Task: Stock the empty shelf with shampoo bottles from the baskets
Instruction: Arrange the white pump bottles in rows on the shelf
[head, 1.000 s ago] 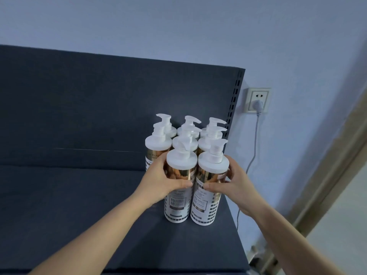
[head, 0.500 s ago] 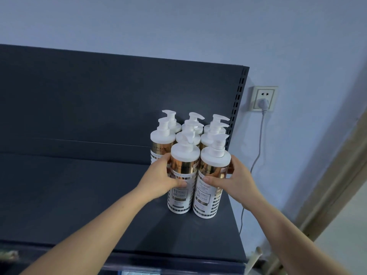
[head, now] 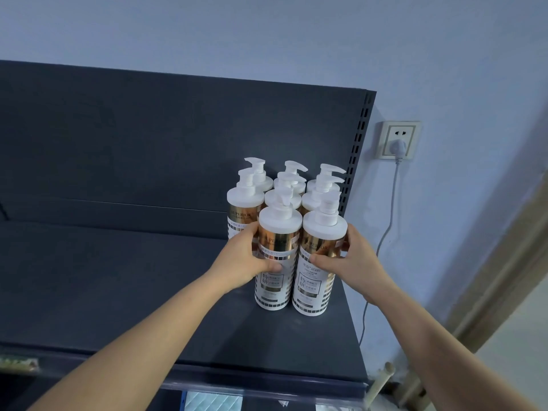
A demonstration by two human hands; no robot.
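Note:
Several white shampoo pump bottles with gold bands stand in rows at the right end of the dark shelf (head: 118,286). My left hand (head: 241,261) grips the front left bottle (head: 275,280) from its left side, thumb across the label. My right hand (head: 351,259) grips the front right bottle (head: 314,286) from its right side. Both front bottles stand upright on the shelf, touching each other, in front of the other bottles (head: 246,200). No baskets are in view.
The shelf's dark back panel (head: 148,137) rises behind the bottles, with a slotted upright (head: 355,149) at its right end. A wall socket (head: 398,140) with a plug and hanging cord is on the wall to the right. The shelf's left part is bare.
The view has shifted downward, so the shelf's front edge now shows. Both hands keep their grip on the two front bottles, which stay in place.

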